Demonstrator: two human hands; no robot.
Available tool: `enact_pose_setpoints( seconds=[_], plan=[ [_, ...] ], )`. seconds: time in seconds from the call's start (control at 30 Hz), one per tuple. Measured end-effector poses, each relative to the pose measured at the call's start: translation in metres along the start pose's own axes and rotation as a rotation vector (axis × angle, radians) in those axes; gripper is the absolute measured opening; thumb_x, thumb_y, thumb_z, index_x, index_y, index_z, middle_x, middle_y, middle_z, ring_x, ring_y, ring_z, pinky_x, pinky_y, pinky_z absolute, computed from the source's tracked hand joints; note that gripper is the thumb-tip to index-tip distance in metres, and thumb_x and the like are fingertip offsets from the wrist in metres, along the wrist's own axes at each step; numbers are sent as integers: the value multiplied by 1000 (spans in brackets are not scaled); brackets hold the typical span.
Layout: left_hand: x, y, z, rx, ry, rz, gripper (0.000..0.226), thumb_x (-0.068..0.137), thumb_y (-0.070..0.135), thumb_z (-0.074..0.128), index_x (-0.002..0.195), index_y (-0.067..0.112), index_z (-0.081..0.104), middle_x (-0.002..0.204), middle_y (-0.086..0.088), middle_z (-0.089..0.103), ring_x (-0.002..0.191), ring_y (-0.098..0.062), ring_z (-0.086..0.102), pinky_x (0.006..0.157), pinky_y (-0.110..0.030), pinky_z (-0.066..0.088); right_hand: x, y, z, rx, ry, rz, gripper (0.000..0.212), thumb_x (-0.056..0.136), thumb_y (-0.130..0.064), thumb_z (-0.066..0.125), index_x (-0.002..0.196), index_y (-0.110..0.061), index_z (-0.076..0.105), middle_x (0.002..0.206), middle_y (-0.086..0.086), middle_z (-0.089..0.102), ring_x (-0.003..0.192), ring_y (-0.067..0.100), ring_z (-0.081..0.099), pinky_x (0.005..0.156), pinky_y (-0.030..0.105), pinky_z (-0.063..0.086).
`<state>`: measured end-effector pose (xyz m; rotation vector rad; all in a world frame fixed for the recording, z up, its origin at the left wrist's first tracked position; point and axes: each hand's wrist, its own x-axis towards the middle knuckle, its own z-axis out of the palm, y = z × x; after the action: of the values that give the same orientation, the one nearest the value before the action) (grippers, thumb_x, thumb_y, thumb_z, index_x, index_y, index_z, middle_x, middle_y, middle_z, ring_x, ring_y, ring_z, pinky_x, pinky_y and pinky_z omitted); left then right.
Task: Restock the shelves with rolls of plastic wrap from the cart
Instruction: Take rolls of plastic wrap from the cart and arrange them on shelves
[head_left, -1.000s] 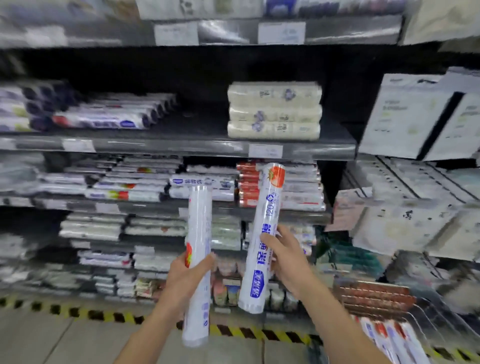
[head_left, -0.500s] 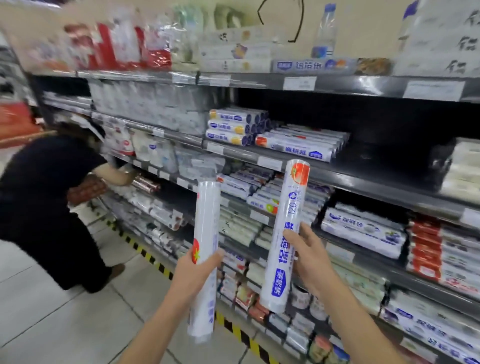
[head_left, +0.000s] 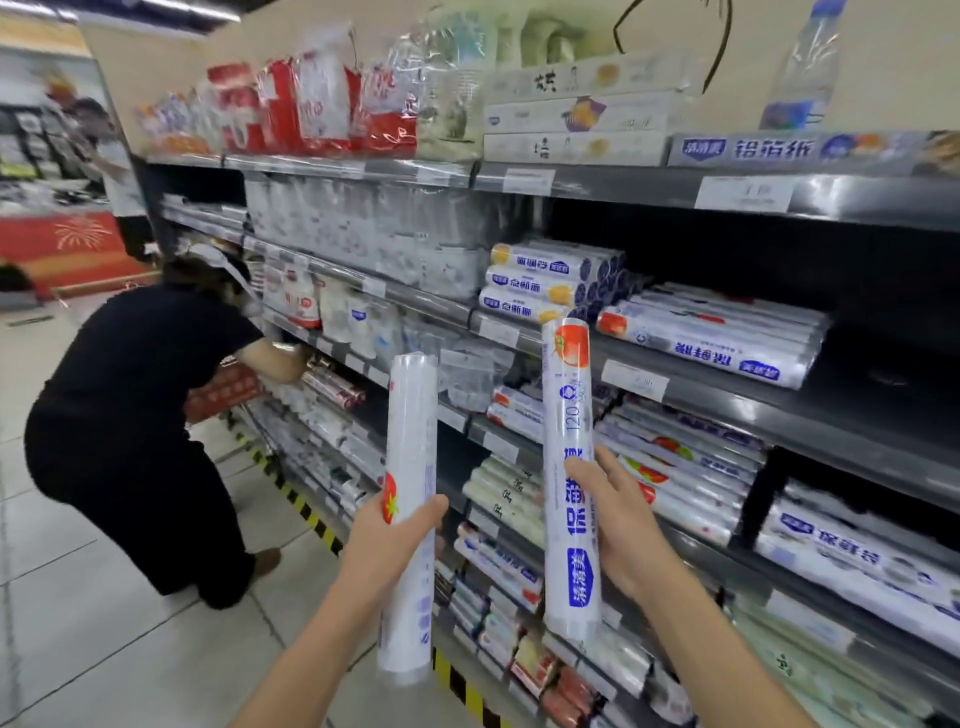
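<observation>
I hold two upright rolls of plastic wrap in front of the shelves. My left hand (head_left: 387, 540) grips a white roll (head_left: 410, 426) with a red tomato mark around its lower half. My right hand (head_left: 618, 525) grips a second roll (head_left: 569, 415) with blue lettering and a tomato picture at the top. Behind it, a dark shelf (head_left: 727, 400) carries a stack of matching rolls (head_left: 717, 338) lying on their sides, with dark room to their right. The cart is out of view.
A person in black (head_left: 130, 415) crouches at the left, reaching into a lower shelf. Shelves packed with rolls, bags and boxes run along the right. A yellow-black floor strip (head_left: 306, 514) marks the shelf base. Tiled floor lies at the left.
My view has swung left and up along the aisle, bringing the crouching person and the upper shelves into sight. Both hands still hold their rolls upright in much the same pose.
</observation>
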<state>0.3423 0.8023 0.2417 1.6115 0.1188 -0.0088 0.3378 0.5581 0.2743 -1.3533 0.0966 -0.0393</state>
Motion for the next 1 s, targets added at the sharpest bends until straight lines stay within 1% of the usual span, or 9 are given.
enact_pose_setpoints(
  seconds=[0.13,0.27,0.33,0.4,0.5,0.63,0.77,0.9,1.0],
  plan=[
    [56,9,21,11,-25,-11,59,73,53,85,118,20,66,100,-6,77,90,-27,75,85,-48,62,49,-7,-11,-52,7,-11,31,98,-19,64,126,-28,58,104,12,76,94,36,74,82,53,60],
    [102,23,51,15,-62,17,41,82,41,81,114,22,65,93,-5,77,85,-25,75,80,-44,63,88,-18,-27,-123,11,-38,29,99,-19,62,126,-26,57,101,12,76,87,33,74,78,51,60],
    [119,28,66,-3,-104,35,34,85,37,79,112,20,66,87,-8,77,78,-23,75,69,-37,62,101,-26,-36,-161,22,-62,27,99,-27,62,126,-27,56,98,14,76,84,34,74,77,53,61],
    [134,33,82,-13,-139,41,32,86,36,79,112,20,66,88,-6,77,78,-22,74,68,-36,59,109,-36,-44,-224,57,-86,30,97,-38,63,125,-29,56,97,11,76,85,34,75,77,55,61],
    [158,40,107,-15,-198,62,34,86,34,79,114,20,66,95,-3,76,85,-22,73,74,-35,58,119,-57,-58,-353,124,-137,36,93,-49,64,124,-33,57,102,5,76,84,27,76,75,50,62],
    [192,47,136,-16,-289,90,35,86,31,80,116,26,63,102,-3,75,90,-22,73,76,-37,58,129,-94,-77,-616,218,-227,33,91,-57,65,120,-46,55,112,-19,69,93,3,70,83,36,59],
    [222,56,156,-23,-354,95,30,89,29,78,114,19,65,95,-9,76,83,-25,73,71,-38,58,141,-131,-91,-903,308,-244,37,87,-59,68,120,-45,56,107,-17,69,89,4,68,80,31,56],
    [246,59,165,-37,-394,109,35,88,30,77,117,15,65,96,-10,76,84,-28,73,72,-39,57,160,-154,-104,-1263,393,-222,58,83,-66,65,135,-45,51,127,-20,61,112,11,60,95,37,50],
    [260,57,165,-46,-420,94,34,88,31,77,115,14,65,97,-10,75,87,-29,73,75,-40,58,177,-161,-112,-1468,403,-194,67,87,-61,66,147,-38,46,146,-11,55,133,20,51,109,44,42]
  ],
)
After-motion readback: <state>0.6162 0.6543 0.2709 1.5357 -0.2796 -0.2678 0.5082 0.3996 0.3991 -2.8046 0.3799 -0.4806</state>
